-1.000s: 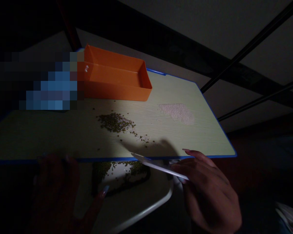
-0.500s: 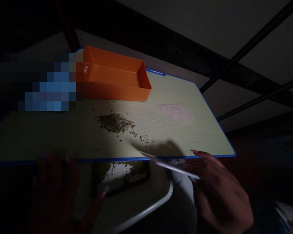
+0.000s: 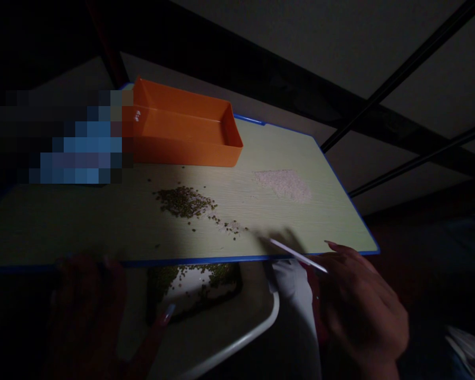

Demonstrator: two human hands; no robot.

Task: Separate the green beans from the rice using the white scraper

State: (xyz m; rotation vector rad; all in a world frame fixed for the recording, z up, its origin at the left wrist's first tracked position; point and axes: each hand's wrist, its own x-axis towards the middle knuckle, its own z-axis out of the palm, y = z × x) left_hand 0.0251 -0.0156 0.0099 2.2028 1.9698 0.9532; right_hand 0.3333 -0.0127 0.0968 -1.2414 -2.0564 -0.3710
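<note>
In a dim scene my right hand (image 3: pixel 360 311) pinches a thin white card (image 3: pixel 298 256) at the front right edge of a pale board with a blue rim (image 3: pixel 103 232). My left hand (image 3: pixel 91 316) grips the rim of a white tray (image 3: pixel 237 343) held just below the board's front edge. The tray holds a mix of green beans and white grains (image 3: pixel 193 285). On the board lie a pile of green beans (image 3: pixel 184 201) and, to the right, a pile of white rice (image 3: pixel 285 184).
An orange rectangular box (image 3: pixel 182 129) stands at the back of the board, next to a blurred blue patch at the left. Dark bars and a pale wall lie beyond. Some white cloth shows at the lower right corner.
My right hand has drawn back to the right with the white card, which now points up over the board's front right edge. The left hand and tray have stayed put.
</note>
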